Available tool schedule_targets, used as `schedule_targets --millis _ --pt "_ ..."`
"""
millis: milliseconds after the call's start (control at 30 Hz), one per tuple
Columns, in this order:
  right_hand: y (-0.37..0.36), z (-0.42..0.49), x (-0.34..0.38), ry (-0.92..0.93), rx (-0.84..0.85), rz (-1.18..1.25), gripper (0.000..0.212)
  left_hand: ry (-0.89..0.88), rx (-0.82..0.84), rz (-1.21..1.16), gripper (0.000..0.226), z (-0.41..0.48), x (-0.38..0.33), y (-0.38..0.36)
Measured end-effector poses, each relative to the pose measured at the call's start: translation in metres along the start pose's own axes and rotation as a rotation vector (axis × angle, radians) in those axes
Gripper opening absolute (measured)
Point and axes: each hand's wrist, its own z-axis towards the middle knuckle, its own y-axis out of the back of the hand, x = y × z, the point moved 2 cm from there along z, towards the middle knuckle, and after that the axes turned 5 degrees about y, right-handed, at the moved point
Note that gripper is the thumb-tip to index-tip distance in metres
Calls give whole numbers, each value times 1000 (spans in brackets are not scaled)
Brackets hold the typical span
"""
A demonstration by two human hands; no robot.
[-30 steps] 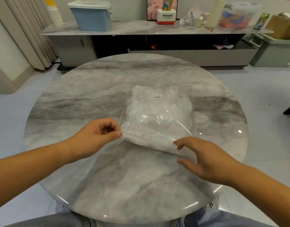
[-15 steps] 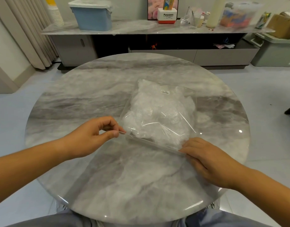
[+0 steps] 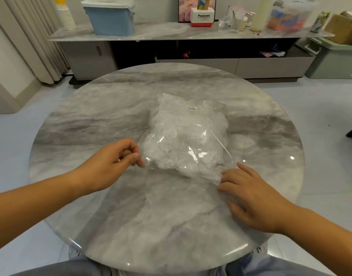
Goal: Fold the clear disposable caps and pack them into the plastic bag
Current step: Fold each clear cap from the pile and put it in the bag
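Two grips work the near edge of the plastic bag point(image 3: 188, 136). The left grip point(image 3: 111, 168) is clenched, thumb against forefinger, pinching the bag's near left corner. The right grip point(image 3: 254, 200) lies released, fingers spread and almost straight, with their tips pressing the near right corner onto the worktop point(image 3: 151, 220).

Inside the bag, the clear disposable caps point(image 3: 179, 150) sit as one crumpled white wad that bulges the film upward. All of them look packed, and none lie loose on the marble. A small printed label point(image 3: 191, 108) shows near the bag's far end. I cannot tell from here whether the near edge is sealed.

That edge is where I'd expect trouble. The wad looks springy and full of air, so if either grip eases off before the opening is closed, the caps could push back out. The film is slick, so it may slip from the left pinch. The bag may also slide on the polished stone under a one-sided push.

Behind the worktop, a blue bin point(image 3: 111, 18) stands on a long sideboard point(image 3: 161, 32).
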Motion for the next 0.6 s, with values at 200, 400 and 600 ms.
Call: schedule_targets --millis 200,400,600 --pt "3 2 0 -21 -138 -217 33 31 7 -13 11 -1 5 -2" --pt "2 6 -1 -46 -38 -324 39 33 30 -45 11 -2 -1 -3" --pt "8 8 1 -52 -131 -363 39 34 14 -45 11 -2 0 -3"
